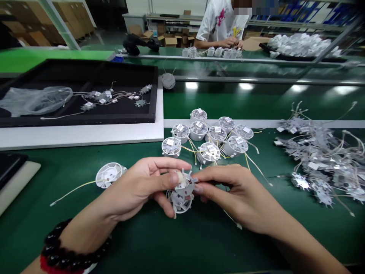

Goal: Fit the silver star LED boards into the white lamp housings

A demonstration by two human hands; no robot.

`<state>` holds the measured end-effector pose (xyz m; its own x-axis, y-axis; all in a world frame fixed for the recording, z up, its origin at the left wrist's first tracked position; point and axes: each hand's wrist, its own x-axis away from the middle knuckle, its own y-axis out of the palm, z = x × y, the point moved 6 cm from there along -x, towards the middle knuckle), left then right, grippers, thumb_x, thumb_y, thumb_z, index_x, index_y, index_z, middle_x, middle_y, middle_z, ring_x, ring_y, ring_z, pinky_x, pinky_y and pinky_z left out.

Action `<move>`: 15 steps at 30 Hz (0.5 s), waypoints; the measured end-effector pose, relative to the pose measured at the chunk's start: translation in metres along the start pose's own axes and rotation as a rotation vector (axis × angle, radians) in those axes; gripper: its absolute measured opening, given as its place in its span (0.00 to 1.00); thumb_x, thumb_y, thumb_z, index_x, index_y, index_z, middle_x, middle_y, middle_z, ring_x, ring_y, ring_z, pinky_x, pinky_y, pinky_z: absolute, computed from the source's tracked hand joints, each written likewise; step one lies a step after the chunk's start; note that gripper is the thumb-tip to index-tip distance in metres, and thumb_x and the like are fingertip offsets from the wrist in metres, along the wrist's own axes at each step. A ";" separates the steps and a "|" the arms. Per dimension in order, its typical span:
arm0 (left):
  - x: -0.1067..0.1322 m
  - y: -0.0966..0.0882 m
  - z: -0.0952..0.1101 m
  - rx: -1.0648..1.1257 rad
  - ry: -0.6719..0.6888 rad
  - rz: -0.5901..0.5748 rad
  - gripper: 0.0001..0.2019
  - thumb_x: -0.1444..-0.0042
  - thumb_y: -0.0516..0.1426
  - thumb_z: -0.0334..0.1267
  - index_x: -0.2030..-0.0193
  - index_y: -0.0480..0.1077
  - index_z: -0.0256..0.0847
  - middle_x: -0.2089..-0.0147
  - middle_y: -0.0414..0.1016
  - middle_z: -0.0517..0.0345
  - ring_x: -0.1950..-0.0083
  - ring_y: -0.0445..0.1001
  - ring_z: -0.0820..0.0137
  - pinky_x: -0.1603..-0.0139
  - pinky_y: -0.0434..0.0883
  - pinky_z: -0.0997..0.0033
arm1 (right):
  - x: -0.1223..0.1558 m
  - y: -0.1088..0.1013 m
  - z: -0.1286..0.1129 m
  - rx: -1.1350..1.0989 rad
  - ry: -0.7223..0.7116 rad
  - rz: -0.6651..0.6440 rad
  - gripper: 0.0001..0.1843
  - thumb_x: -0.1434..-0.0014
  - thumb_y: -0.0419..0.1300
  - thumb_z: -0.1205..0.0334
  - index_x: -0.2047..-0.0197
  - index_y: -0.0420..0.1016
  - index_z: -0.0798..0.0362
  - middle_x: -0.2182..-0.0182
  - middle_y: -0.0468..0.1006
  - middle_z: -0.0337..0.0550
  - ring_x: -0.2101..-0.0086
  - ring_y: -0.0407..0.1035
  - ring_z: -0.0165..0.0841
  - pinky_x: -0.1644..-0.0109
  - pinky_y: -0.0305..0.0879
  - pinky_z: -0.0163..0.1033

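Note:
My left hand (145, 186) is closed around a white round plastic housing (182, 207) and a grey spiked plate (186, 189) with a white label, its thumb on the plate. The plate sits tilted over the housing's open face. At the plate's right edge, my right hand (228, 190) pinches with thumb and forefinger; a thin cable hangs below it. Left of my hands lies another white housing (110, 175) with a pale cable. Just beyond them stand several round housings (209, 152) with labelled plates inside and yellow and white wires.
A heap of spiked plates with cables (319, 156) lies at right. At left, a black tray (122, 116) holds a plastic bag (37, 99) and more plates. A small round part (168, 81) stands beyond the tray. Across the bench, a person (222, 26) handles white parts.

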<state>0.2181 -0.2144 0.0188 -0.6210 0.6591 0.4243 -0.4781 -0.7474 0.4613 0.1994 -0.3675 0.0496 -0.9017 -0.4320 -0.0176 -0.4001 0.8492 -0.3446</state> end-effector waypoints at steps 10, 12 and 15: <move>0.004 0.000 0.005 -0.245 0.067 -0.097 0.08 0.39 0.64 0.41 0.54 0.78 0.43 0.66 0.75 0.61 0.69 0.69 0.80 0.69 0.67 0.85 | 0.009 0.009 0.017 -0.260 0.334 -0.216 0.14 0.38 0.65 0.52 0.67 0.78 0.55 0.72 0.77 0.40 0.73 0.69 0.27 0.71 0.65 0.31; 0.006 0.000 0.007 -0.307 0.089 -0.098 0.07 0.38 0.64 0.40 0.54 0.79 0.45 0.66 0.77 0.62 0.67 0.71 0.79 0.66 0.68 0.86 | 0.009 0.011 0.020 -0.299 0.385 -0.221 0.15 0.39 0.66 0.51 0.68 0.76 0.55 0.74 0.75 0.38 0.74 0.68 0.27 0.72 0.65 0.30; 0.008 0.001 0.007 -0.299 0.071 -0.074 0.07 0.38 0.63 0.40 0.54 0.79 0.46 0.61 0.80 0.60 0.61 0.78 0.74 0.60 0.75 0.80 | 0.009 0.014 0.022 -0.327 0.412 -0.205 0.15 0.39 0.66 0.52 0.68 0.74 0.54 0.75 0.73 0.36 0.75 0.67 0.26 0.72 0.64 0.30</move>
<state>0.2168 -0.2093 0.0287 -0.6145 0.7130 0.3377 -0.6786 -0.6960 0.2348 0.1898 -0.3663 0.0240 -0.7634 -0.4995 0.4096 -0.5446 0.8387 0.0079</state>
